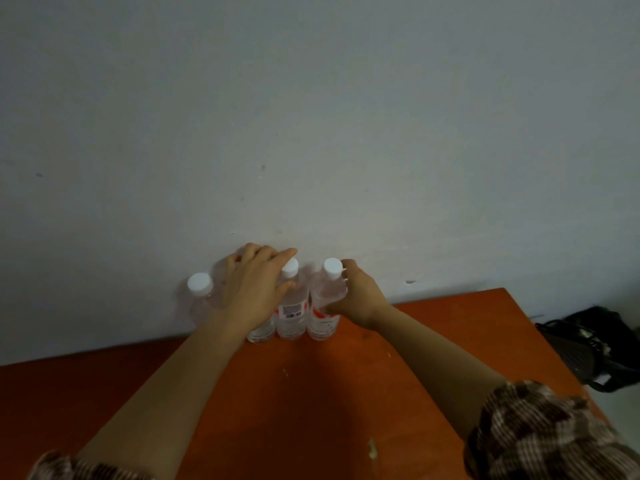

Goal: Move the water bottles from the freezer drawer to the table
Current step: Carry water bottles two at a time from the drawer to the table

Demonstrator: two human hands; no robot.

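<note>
Plaid sleeves sit at the near edge of the frame, and both bare forearms reach across the orange tabletop to its far edge, where it meets a grey wall.

Water bottles stand upright in a tight row along that far edge, near its middle:
- Left bottle: white cap, clear body, free of both hands.
- Covered bottle: only its base shows under the left hand.
- Middle bottle: white cap, barcode label facing the camera.
- Right bottle: white cap, red-and-white label, touching the middle bottle.

Left hand: spread wide, palm down over the covered bottle, index finger extended above the middle bottle's cap, thumb against that bottle's shoulder. No closed grip is visible.

Right hand: wrapped round the right bottle's upper body, thumb up beside the cap.

Pale specks lie near the tabletop's near edge. Past the right edge sits a black object; its type cannot be determined.
</note>
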